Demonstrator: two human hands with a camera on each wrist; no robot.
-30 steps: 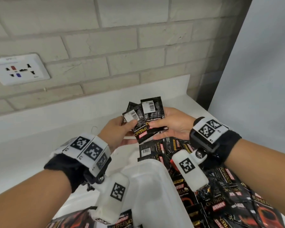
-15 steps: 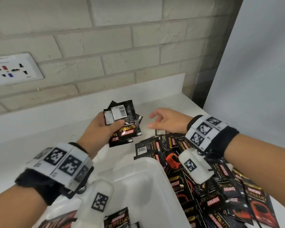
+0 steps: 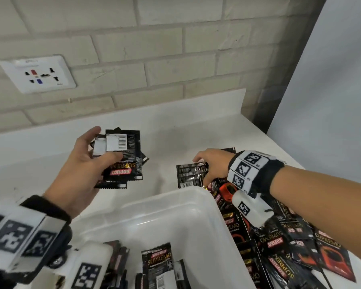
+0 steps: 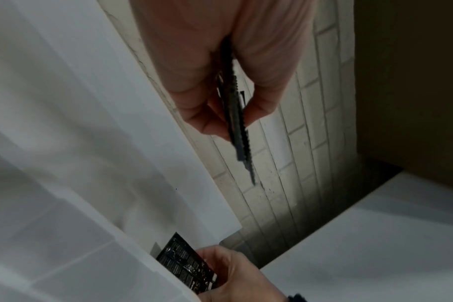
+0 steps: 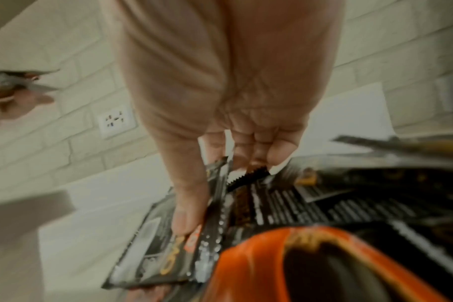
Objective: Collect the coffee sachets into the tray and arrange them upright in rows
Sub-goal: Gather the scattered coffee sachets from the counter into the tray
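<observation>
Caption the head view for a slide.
Left hand holds a sachet stack; right hand pinches another sachet beside the tray.

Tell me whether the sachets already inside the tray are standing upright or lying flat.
Upright, those in view: the sachets in the tray stand on edge near the bottom of the head view, printed faces vertical, inside the white tray. Its nearer part is out of frame.

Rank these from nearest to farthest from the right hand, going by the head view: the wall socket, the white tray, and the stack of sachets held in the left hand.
From the right hand:
1. White tray: its far rim sits just below the fingers.
2. Stack of sachets: off to the left, held up in the left hand.
3. Wall socket: on the brick wall, far upper left.
</observation>
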